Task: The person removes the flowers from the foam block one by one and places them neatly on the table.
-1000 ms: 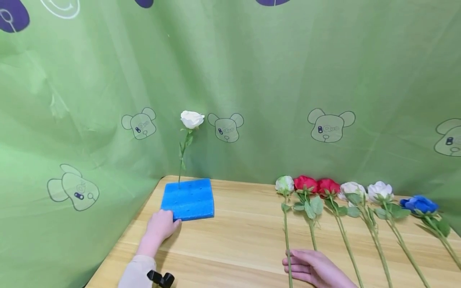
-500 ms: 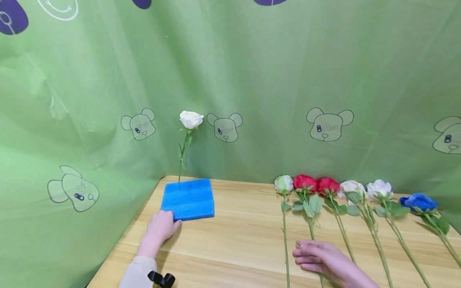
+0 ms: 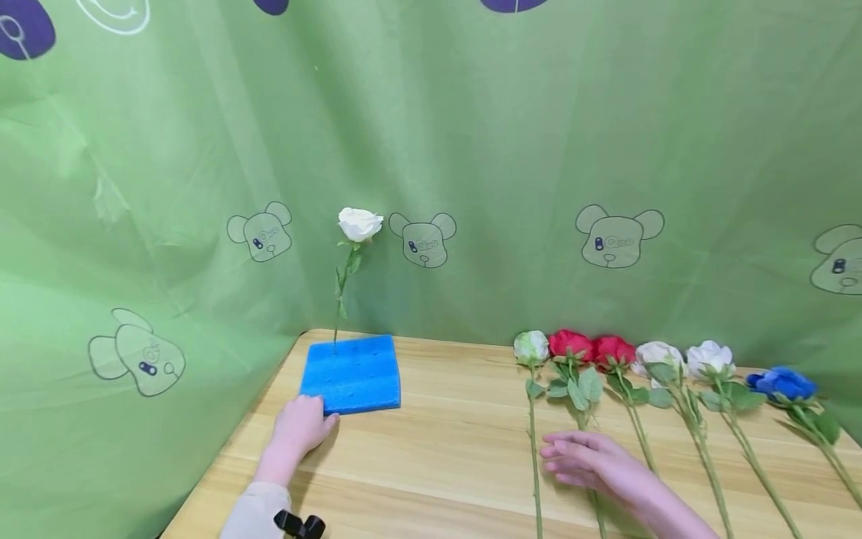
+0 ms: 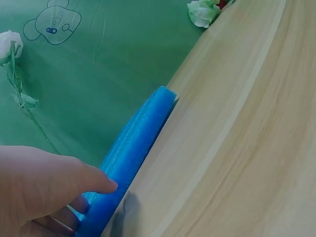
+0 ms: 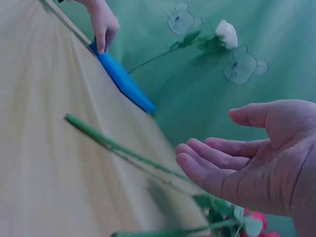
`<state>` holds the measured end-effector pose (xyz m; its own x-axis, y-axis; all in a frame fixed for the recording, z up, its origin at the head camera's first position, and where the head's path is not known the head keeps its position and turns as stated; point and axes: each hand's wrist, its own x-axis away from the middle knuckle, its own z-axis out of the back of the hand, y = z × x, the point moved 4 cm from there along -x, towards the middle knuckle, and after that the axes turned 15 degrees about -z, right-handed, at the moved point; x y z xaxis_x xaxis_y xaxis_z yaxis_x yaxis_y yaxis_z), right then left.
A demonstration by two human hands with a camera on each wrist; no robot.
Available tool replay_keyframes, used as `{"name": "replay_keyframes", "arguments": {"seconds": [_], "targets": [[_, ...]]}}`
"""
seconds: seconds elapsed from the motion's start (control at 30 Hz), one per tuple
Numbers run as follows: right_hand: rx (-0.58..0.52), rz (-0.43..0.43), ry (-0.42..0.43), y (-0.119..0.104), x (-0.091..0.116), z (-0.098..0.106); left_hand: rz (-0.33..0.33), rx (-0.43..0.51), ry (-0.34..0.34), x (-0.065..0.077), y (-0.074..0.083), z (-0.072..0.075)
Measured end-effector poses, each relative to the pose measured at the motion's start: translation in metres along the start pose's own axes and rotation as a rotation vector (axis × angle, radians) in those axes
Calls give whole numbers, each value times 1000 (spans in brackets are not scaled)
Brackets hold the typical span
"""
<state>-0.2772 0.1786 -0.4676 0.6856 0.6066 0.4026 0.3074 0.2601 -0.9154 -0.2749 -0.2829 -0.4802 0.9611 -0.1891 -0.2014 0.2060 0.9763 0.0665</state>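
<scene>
My left hand [image 3: 301, 427] grips the near left corner of a blue foam block [image 3: 357, 374], its thumb [image 4: 101, 180] pressed on the block's front side. From the block's back rises a white artificial rose [image 3: 360, 224] on a leafy stem. My right hand [image 3: 599, 460] hovers over the flower stems with nothing in it, thumb apart and fingers gently bent in the right wrist view. Nearest to its fingertips is the stem of a green-and-white rose [image 3: 532, 348]. A red rose's stem [image 3: 582, 427] runs behind the hand, partly hidden.
Another red rose [image 3: 613, 350], a pale rose [image 3: 658, 356], a white rose [image 3: 711, 358] and a blue flower [image 3: 784, 382] lie in a row to the right, heads towards the green curtain [image 3: 498, 224]. The wooden table [image 3: 451, 434] spans between block and flowers.
One second ago the green-and-white rose's stem lay across my right fingers. The hand has since come off it to the right, then moved slightly farther up the table. My left hand stays put.
</scene>
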Motion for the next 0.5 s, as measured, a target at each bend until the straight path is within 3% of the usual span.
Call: {"name": "replay_keyframes", "arguments": {"seconds": [0.3,0.5], "targets": [[188,51,29,-44,-25,-20,-23,-35,0,-4,1,2],[249,64,24,-60,-50,-39,-31,-32,0,-1,3,4]]}}
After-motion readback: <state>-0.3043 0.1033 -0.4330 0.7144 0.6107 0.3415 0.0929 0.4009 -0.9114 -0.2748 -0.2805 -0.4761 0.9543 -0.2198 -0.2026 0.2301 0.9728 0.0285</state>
